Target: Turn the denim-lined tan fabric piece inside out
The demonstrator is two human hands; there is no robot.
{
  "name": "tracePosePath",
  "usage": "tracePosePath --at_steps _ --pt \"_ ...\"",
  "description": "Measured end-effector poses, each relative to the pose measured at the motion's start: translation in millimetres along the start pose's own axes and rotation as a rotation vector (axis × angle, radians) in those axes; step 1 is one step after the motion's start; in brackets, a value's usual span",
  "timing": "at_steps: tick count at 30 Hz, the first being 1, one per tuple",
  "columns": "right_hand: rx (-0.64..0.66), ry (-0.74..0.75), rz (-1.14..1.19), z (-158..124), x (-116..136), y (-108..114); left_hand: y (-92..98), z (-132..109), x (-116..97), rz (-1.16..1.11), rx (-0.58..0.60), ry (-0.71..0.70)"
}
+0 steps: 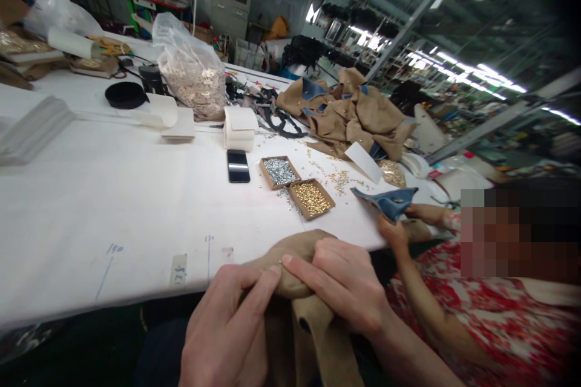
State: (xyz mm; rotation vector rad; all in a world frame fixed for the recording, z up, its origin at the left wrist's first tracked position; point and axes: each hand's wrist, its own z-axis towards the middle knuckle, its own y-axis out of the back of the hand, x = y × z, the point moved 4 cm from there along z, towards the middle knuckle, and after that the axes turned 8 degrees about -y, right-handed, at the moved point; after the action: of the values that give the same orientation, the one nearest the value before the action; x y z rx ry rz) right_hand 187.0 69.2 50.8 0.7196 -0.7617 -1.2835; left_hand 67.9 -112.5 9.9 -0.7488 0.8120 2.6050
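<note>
Left hand (227, 326) and right hand (345, 284) are both pinching a tan fabric piece (295, 254) with closed fingers at the white bench (113, 193) edge, near a box of gold rivets (311, 198).

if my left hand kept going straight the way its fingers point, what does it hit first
The left hand points up and right along the tan fabric piece that it already grips, straight at the right hand. The right index fingertip, almost touching it, would likely come first, though depth is hard to judge.
</note>
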Motion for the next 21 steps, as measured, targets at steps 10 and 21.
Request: tracePosePath --at_steps 10,21 --pt "-0.075 -0.201 0.116 0 -15 7 -23.1 15 19 -0.209 0.066 0.063" --pt "0.144 -0.609 0.328 -21 -53 64 -100.6 23 14 -0.842 0.41 0.132"
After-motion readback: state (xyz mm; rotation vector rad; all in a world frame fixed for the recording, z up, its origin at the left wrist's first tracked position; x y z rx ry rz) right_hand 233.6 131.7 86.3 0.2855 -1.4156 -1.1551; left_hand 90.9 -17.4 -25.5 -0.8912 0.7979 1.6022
